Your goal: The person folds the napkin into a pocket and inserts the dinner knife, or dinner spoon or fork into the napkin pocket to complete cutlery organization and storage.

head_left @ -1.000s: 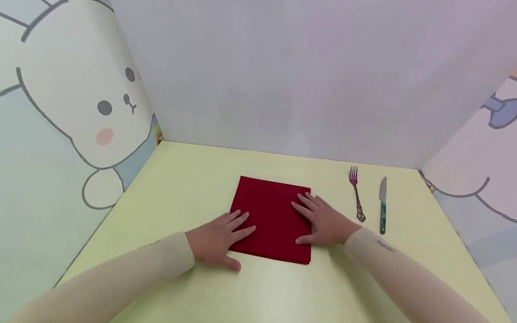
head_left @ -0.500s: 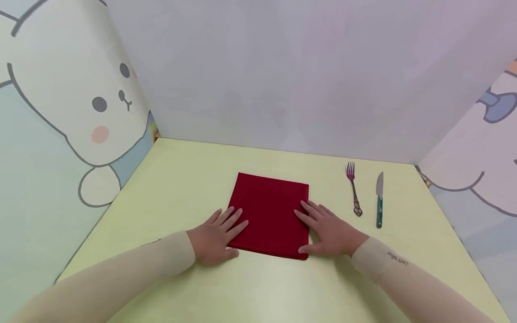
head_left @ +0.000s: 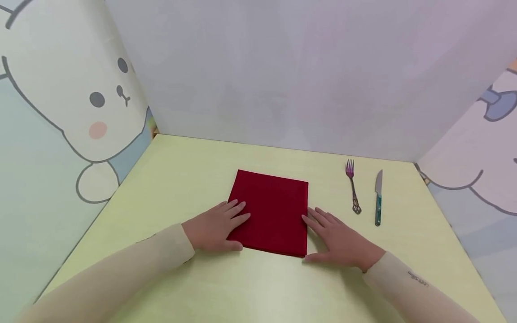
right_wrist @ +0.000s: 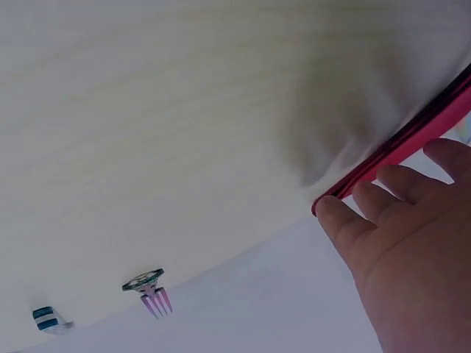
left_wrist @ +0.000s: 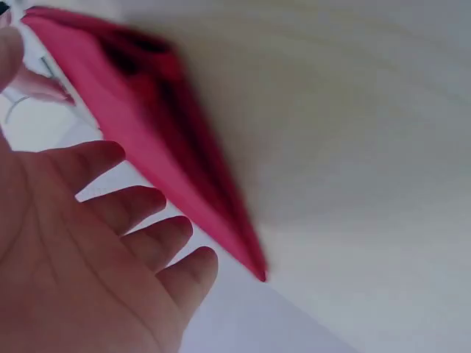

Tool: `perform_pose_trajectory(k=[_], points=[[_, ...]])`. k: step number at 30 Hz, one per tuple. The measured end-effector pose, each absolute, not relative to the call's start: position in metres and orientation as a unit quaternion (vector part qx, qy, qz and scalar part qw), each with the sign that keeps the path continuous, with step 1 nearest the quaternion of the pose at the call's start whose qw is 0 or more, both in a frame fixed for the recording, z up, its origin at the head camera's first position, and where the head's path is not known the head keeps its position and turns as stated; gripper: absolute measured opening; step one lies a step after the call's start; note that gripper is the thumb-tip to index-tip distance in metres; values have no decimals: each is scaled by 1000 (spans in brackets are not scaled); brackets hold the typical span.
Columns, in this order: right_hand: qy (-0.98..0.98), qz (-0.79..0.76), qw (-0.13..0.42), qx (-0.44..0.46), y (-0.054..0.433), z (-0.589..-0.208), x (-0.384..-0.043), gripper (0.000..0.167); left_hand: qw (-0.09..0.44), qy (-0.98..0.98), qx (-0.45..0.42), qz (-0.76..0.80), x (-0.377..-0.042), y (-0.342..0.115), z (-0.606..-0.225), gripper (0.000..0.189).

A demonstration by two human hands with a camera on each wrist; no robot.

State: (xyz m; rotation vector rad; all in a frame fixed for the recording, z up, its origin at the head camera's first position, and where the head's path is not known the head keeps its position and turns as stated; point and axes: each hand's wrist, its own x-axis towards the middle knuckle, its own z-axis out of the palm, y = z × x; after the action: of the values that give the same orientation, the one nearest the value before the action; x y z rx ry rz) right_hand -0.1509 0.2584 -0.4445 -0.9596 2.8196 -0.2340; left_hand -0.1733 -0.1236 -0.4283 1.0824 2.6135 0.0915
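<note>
A dark red folded cloth [head_left: 271,211] lies flat on the pale yellow table, its stacked layers showing along the edge in the left wrist view. My left hand [head_left: 214,226] is spread over the cloth's left edge, fingers straight and fingertips on its surface. At the opposite side my right hand [head_left: 345,242] reaches to the right edge, its fingertips right at the border and the thumb beside the near right corner. In the right wrist view the fingers [right_wrist: 340,220] lie extended along the layered red edge. Neither hand grips anything.
A fork [head_left: 353,186] with purplish tines lies to the right of the cloth. Beside it is a knife [head_left: 378,197] with a green handle. A plain grey wall [head_left: 274,80] closes off the table's far side, and cartoon-printed panels [head_left: 48,134] stand left and right.
My right hand has slid from on top of the cloth outward to its right edge and slightly nearer. The left hand stays at the left edge. The whole view has shifted slightly.
</note>
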Motion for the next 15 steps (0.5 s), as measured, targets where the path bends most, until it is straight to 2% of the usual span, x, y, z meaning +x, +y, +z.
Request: perform_pose_trajectory(k=[8, 15], points=[[951, -82, 120, -272, 260, -432, -128, 86, 120, 896, 427, 8, -163, -68, -414, 79], [946, -116, 136, -269, 255, -428, -106, 80, 103, 903, 416, -17, -149, -19, -416, 69]])
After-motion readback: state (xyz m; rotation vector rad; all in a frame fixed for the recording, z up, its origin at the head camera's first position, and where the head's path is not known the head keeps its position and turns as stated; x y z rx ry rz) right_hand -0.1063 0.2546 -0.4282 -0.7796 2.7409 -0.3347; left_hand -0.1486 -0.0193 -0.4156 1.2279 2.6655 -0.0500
